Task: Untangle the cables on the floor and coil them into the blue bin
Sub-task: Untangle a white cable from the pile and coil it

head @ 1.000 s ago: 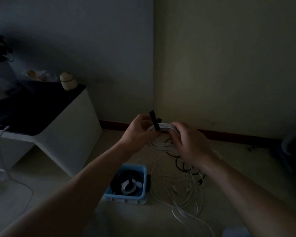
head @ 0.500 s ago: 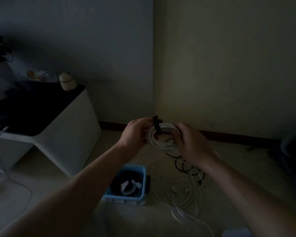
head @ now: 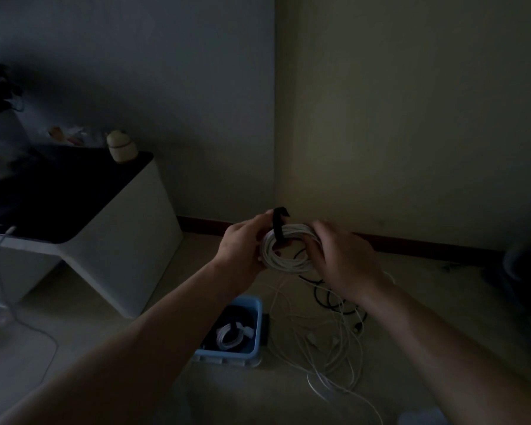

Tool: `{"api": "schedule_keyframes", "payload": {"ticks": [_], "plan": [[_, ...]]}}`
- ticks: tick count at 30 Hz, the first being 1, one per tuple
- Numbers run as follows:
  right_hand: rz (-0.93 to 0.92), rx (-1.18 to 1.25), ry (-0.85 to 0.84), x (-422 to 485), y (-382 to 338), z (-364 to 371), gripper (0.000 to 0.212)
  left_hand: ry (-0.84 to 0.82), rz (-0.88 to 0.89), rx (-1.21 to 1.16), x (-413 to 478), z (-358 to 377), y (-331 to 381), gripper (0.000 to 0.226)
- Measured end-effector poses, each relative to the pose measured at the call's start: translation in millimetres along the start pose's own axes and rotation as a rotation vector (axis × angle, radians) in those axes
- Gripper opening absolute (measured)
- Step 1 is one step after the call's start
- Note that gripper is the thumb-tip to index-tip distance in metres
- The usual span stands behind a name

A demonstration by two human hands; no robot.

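Note:
A coiled white cable is held up in front of me between both hands. My left hand grips its left side and pinches a black strap that loops over the top of the coil. My right hand grips the coil's right side. Below on the floor stands the blue bin, with a white coil and a dark cable inside. To the bin's right lies a tangle of white cables and a black cable.
A white low table with a dark top stands at the left, with a small jar on it. A white cord trails from it across the floor. Walls meet in a corner just behind the hands. A dark object sits at far right.
The black strap has been bent over the top of the coil and wrapped closer round it. Both hands stayed nearly in place, holding the coil.

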State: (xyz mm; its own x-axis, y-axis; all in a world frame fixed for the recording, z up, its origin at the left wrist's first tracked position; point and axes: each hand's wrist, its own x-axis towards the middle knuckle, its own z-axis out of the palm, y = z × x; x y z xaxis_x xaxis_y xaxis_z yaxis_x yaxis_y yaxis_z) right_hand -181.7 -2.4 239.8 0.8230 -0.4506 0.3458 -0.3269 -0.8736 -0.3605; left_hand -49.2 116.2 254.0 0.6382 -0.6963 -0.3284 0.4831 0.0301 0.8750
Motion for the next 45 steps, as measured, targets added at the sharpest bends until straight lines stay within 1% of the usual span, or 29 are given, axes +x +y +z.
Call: {"api": "schedule_keyframes", "payload": {"ticks": [3,7,10,13,15,17,20,23,25,28,33,35,38,42,45], "plan": [[-0.008,0.0,0.007,0.5,0.1,-0.9,0.032,-0.056,0.022,0.033,1.6,-2.3,-0.7,0.034],[-0.007,0.008,-0.008,-0.4,0.6,-1.4,0.034,-0.126,0.018,0.027,2.9,-4.1,-0.4,0.046],[-0.019,0.027,-0.005,-0.7,1.6,-1.3,0.032,-0.178,0.001,0.012,4.6,-5.4,0.1,0.042],[-0.028,0.031,0.016,0.1,3.4,-0.6,0.03,-0.249,-0.046,0.031,3.3,-7.3,4.9,0.028],[-0.035,0.061,0.034,-0.5,3.4,0.3,0.03,-0.276,-0.081,0.037,2.1,-8.8,9.0,0.032],[-0.046,0.085,0.045,-1.0,1.8,1.0,0.034,-0.301,-0.084,0.04,2.3,-10.3,11.6,0.037],[-0.05,0.136,0.013,-0.9,0.3,3.4,0.034,-0.339,-0.082,0.031,2.5,-11.8,10.5,0.031],[-0.046,0.174,-0.018,-0.4,0.7,4.5,0.034,-0.315,-0.051,-0.024,3.9,-9.4,6.2,0.015],[-0.036,0.177,-0.025,-0.6,1.7,5.9,0.036,-0.279,-0.04,-0.039,4.1,-7.5,3.8,0.015],[-0.017,0.198,-0.041,-0.2,2.7,6.3,0.032,-0.256,-0.031,-0.052,5.3,-6.4,3.2,0.019],[-0.015,0.152,-0.046,-2.2,4.5,8.5,0.033,-0.226,-0.062,0.016,0.5,-1.7,5.1,0.01],[-0.025,0.136,-0.036,-1.8,3.8,8.5,0.036,-0.208,-0.096,0.024,-2.1,-1.1,7.2,0.015],[-0.042,0.125,-0.008,-1.3,0.5,7.2,0.052,-0.21,-0.143,0.017,-4.0,-0.8,10.2,0.02],[-0.069,0.108,-0.015,-2.4,-2.8,6.6,0.054,-0.205,-0.191,0.054,-6.6,-1.9,15.2,0.024],[-0.065,0.083,-0.035,-3.2,-4.4,6.0,0.058,-0.184,-0.179,0.141,-8.8,-2.0,16.9,0.024]]}}
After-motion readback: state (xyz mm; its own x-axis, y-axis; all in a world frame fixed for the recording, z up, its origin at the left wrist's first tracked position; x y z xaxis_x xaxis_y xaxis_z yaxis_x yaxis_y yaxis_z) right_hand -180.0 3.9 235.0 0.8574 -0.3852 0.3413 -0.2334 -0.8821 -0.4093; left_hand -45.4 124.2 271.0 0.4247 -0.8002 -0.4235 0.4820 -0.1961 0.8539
